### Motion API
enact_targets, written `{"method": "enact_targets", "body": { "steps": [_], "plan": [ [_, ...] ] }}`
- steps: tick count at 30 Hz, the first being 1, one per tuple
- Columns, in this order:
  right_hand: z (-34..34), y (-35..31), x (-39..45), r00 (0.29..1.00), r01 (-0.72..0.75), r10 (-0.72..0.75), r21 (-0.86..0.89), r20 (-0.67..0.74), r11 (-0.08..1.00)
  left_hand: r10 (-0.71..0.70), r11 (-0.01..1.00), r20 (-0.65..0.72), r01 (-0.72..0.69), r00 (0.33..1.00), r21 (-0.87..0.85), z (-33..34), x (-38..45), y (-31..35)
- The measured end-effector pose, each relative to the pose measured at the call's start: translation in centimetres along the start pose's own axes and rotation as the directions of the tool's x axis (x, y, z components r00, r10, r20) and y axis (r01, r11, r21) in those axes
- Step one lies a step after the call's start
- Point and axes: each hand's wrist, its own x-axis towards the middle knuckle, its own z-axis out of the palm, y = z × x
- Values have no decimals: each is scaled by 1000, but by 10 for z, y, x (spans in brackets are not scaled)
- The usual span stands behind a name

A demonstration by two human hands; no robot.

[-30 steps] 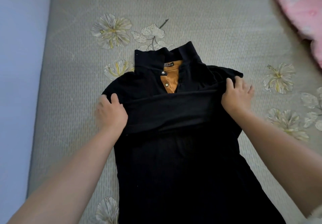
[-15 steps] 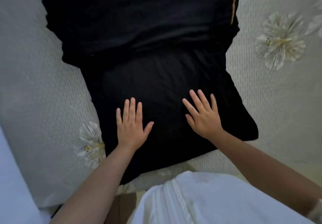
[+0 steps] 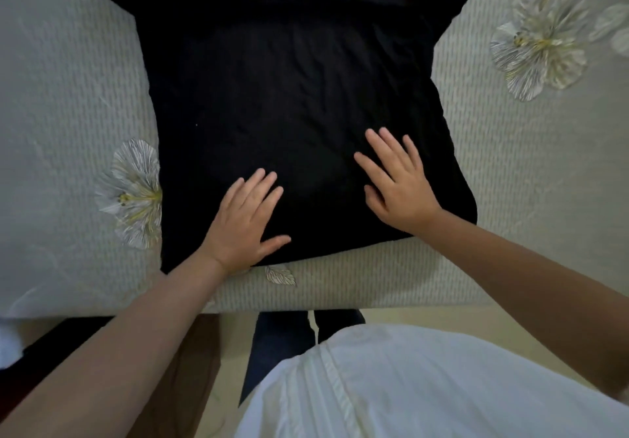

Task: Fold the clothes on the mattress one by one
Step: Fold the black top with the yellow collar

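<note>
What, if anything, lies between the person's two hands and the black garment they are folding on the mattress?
Nothing visible. The left hand and the right hand both rest flat, fingers straight, directly on the lower part of the black garment, which lies spread on the mattress.

Under both grips the garment point(image 3: 289, 97) is plain black. The mattress point(image 3: 68, 80) around it is pale grey-green with fine ribbed stitching and white, yellow-centred flowers point(image 3: 136, 195). The person's top point(image 3: 425, 386), nearer than the grips, is white.
</note>
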Motion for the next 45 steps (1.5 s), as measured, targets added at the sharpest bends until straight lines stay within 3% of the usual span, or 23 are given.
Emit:
{"method": "enact_targets", "body": {
  "steps": [3,5,10,13,19,22,24,26,28,30,35,37,38,40,43,45],
  "plan": [
    [-6,9,-45,964,200,-175,-112,203,973,-7,990,185,-19,983,137,12,-45,12],
    [-8,14,-63,912,244,-175,-146,371,959,-52,989,274,12,960,146,13,-64,7],
    [-11,12,-72,879,243,-130,-196,459,950,50,964,244,-111,968,243,21,-78,-9],
    [-8,10,-82,892,138,-18,-233,451,963,9,980,99,-29,995,196,19,-79,-1],
    [-6,2,-66,892,-333,366,-163,266,929,-68,994,-96,76,993,80,22,-71,5],
    [-11,3,-73,882,-381,402,-129,244,915,-65,995,-133,74,989,63,21,-74,2],
    [-19,5,-83,868,-361,394,-160,301,919,-51,996,-148,61,988,64,18,-77,0],
    [-27,1,-96,805,-313,386,-231,450,921,-70,996,-88,75,994,50,16,-85,4],
    [-33,-11,-107,715,-259,370,-266,593,928,-152,985,173,163,973,-49,11,-97,3],
    [-43,-25,-114,650,-199,306,-233,695,952,-216,946,425,296,879,-131,-4,-105,3],
    [-70,-56,-118,364,-325,178,-55,914,944,-194,910,719,396,667,-122,-54,-119,9],
    [-77,-64,-116,265,-346,167,-69,950,936,-190,918,752,385,631,-91,-67,-121,9],
    [-80,-66,-114,248,-366,174,-74,953,928,-197,920,742,383,641,-87,-74,-121,9],
    [-89,-66,-106,306,-427,212,-65,928,902,-227,922,678,378,699,-80,-85,-118,4],
    [-107,-46,-87,537,-425,295,-49,790,904,-273,932,531,357,802,-60,-103,-107,-9],
    [-118,-24,-70,684,-457,369,-24,629,889,-309,942,344,335,887,-18,-115,-93,-20]
  ]
}}
